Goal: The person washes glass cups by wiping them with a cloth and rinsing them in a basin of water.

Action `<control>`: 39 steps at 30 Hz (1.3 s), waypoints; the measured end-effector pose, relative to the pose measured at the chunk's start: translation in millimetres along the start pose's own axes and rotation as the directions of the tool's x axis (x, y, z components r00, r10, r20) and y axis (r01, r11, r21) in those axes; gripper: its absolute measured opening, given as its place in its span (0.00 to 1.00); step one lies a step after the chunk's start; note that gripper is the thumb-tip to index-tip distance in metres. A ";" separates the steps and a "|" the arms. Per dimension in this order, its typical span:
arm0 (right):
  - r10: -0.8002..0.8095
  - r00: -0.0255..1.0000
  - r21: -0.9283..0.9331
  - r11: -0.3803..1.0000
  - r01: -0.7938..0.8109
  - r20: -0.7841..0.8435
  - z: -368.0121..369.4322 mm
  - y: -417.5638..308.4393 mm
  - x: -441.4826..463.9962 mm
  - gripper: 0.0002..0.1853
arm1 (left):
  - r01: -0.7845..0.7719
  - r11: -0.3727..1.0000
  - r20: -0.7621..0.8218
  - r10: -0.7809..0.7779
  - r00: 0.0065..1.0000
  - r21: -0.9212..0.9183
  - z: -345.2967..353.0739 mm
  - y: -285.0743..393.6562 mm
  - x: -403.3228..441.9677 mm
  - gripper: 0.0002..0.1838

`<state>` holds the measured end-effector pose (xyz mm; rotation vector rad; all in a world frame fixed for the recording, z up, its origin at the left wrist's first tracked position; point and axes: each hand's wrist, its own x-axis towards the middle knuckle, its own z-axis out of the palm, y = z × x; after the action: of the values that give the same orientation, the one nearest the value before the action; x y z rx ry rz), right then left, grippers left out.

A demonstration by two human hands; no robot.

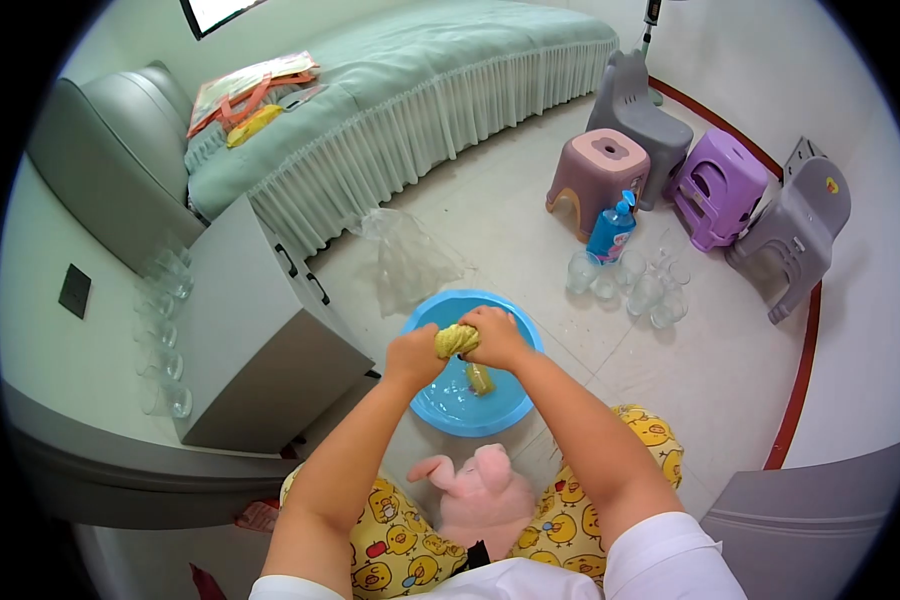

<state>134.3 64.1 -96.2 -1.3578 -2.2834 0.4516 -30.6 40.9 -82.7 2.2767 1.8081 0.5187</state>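
Both hands [415, 357] [494, 338] gripping twisted yellow cloth [457, 341], centre frame, long axis running left-to-right, right end slightly higher!

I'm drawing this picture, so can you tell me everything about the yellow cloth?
The yellow cloth looks like soft fabric, twisted up with ridged folds. The left hand and right hand grip it above the light-blue basin. Its ends are hidden in the fists. I can't tell whether the yellow piece lower down belongs to it.

pale walls [755, 75] | red skirting [800, 392] | light tiled floor [510, 220] | green-covered bed [400, 65] | grey cabinet [240, 330] | purple stool [725, 175] beside grey chair [805, 220]
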 end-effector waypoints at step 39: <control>0.544 0.735 0.860 0.048 -0.508 0.405 14.1 -31.0 -4.8 0.24 | 0.630 -0.068 0.616 0.149 0.773 -0.774 -1.2 0.5 -9.9 0.24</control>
<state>106.0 44.7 -94.0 -1.3356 -0.8093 1.7091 -32.5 31.1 -82.9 0.7368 0.8119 0.6620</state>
